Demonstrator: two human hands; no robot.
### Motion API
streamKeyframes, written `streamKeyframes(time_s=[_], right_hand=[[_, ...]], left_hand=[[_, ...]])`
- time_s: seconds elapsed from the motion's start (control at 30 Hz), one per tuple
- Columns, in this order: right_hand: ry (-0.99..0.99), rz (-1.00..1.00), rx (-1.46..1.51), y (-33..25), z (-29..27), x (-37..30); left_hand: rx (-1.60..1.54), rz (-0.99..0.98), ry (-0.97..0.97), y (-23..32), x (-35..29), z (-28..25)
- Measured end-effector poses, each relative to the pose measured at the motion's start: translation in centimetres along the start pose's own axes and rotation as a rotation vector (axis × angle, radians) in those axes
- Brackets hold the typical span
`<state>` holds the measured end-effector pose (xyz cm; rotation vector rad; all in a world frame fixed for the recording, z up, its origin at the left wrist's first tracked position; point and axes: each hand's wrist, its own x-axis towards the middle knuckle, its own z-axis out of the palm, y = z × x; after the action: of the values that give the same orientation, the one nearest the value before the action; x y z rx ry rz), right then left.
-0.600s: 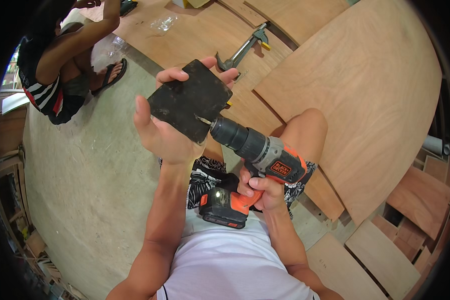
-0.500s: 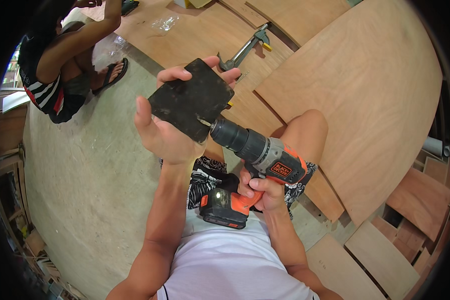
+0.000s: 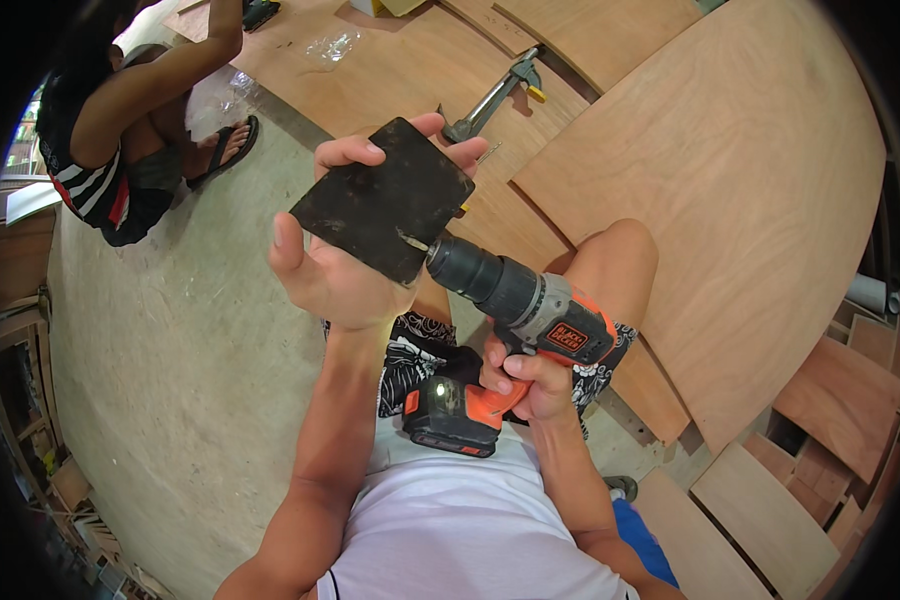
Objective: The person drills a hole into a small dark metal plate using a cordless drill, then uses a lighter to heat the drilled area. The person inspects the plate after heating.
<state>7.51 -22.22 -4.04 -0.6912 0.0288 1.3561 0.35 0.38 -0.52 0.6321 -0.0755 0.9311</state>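
Note:
My left hand (image 3: 340,290) supports a dark, scuffed square plate (image 3: 385,200) from beneath, its fingers curled past the far edge and its thumb standing apart at the left. My right hand (image 3: 535,385) is wrapped round the grip of an orange and black cordless drill (image 3: 545,310), with the index finger near the trigger. The drill points up and left, and its short bit (image 3: 414,242) lies at the plate's lower right part. Whether the bit touches or enters the plate I cannot tell. A battery pack (image 3: 450,415) hangs at the drill's base, above my lap.
Large plywood sheets (image 3: 710,220) lie ahead and to the right. On one rests a bar clamp (image 3: 495,95) with a yellow part. A person (image 3: 135,130) squats at the far left on the concrete floor (image 3: 170,380). Blue cloth (image 3: 642,540) and a foot show at the lower right.
The plate has turned slightly and moved a little to the right, along with the drill. Blue cloth and a foot have come into view at the lower right.

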Motion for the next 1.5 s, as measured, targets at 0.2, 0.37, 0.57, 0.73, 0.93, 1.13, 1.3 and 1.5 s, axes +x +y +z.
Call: streamKeyframes(time_s=[0.2, 0.37, 0.57, 0.73, 0.93, 1.13, 1.3, 1.5], right_hand=[[0.014, -0.018, 0.056, -0.3, 0.7, 0.1], [0.013, -0.012, -0.016, -0.2, 0.3, 0.1], [0.011, 0.032, -0.011, -0.2, 0.5, 0.3], [0.017, 0.008, -0.030, -0.3, 0.7, 0.3], [0.012, -0.004, 0.013, -0.2, 0.7, 0.3], [-0.023, 0.009, -0.018, -0.2, 0.7, 0.4], [-0.003, 0.023, 0.019, -0.1, 0.7, 0.4], [-0.020, 0.037, 0.014, -0.2, 0.4, 0.5]], left_hand=[[-0.115, -0.022, 0.062, 0.2, -0.5, 0.2], [-0.227, -0.021, 0.138, 0.3, -0.3, 0.7], [-0.230, -0.020, 0.115, 0.4, -0.3, 0.7], [-0.233, -0.044, 0.100, 0.6, -0.1, 0.5], [-0.192, -0.031, 0.153, 0.5, -0.4, 0.9], [-0.239, 0.015, 0.159, 0.4, 0.2, 0.9], [-0.301, 0.074, 0.188, 0.3, 0.7, 0.4], [-0.317, 0.103, 0.234, 0.4, 1.1, 0.6]])
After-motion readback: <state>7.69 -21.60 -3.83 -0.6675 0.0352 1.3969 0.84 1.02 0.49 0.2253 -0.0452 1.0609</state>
